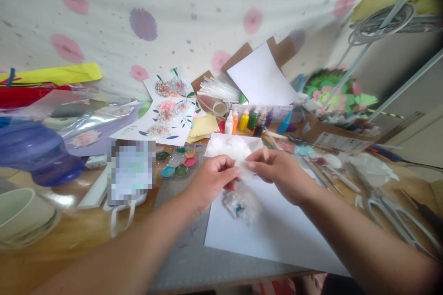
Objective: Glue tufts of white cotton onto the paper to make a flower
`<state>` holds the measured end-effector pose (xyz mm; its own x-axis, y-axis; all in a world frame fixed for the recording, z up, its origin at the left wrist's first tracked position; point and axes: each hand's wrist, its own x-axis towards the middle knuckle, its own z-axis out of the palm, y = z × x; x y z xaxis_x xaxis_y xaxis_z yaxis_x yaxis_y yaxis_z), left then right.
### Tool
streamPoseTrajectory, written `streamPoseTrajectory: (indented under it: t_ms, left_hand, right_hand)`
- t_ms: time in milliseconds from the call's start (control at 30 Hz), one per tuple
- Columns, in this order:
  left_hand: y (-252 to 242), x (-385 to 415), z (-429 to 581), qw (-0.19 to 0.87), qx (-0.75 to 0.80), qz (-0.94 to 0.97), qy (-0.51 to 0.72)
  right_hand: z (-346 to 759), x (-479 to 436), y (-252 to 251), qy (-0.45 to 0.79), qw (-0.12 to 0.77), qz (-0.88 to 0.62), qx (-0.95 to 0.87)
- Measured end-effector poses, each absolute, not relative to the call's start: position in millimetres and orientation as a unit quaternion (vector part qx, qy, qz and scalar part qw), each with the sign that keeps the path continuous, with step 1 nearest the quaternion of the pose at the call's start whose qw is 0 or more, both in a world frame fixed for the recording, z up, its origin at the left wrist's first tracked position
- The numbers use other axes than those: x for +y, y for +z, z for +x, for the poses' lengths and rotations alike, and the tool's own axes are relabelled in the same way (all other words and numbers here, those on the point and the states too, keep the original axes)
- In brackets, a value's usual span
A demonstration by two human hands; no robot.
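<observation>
Between my two hands is a small tuft of white cotton wool (pixel 244 171), pinched from both sides. The fingertips of my left hand (pixel 216 176) are pressed together on its left edge. My right hand (pixel 277 173) grips the other side, fingers curled. Just behind them sits a pile of white cotton wool (pixel 228 146) on a pale box or sheet. Below the hands, a fluffy whitish clump with a blue spot (pixel 241 205) lies on a white sheet of paper (pixel 263 235).
A palette of paints (pixel 177 166) and a pixelated phone-like object (pixel 131 173) lie to the left. Small paint bottles (pixel 244 120) stand behind. Scissors (pixel 384 207) and brushes (pixel 321 173) are at right. Painted flower sheets (pixel 173 136) lean at the back; a pale bowl (pixel 20 219) is front left.
</observation>
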<state>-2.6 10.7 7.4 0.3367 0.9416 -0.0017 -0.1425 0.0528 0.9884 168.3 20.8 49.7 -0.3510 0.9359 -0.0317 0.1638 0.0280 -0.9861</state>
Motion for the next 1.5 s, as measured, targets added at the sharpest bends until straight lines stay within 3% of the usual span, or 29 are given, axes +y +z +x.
streamPoseTrajectory:
  t_ms: [667,1267,1500]
  left_hand:
    - [11,7,-2,0.612,0.362,0.573,0.408]
    - [15,4,-3,0.627,0.345,0.559,0.419]
    - [15,5,-2,0.600,0.350,0.560,0.451]
  right_hand:
    - [169,15,39,0.561,0.438,-0.459,-0.531]
    - [171,12,42,0.537,0.444,-0.449,-0.560]
    - [168,12,44,0.519,0.393,-0.464,-0.601]
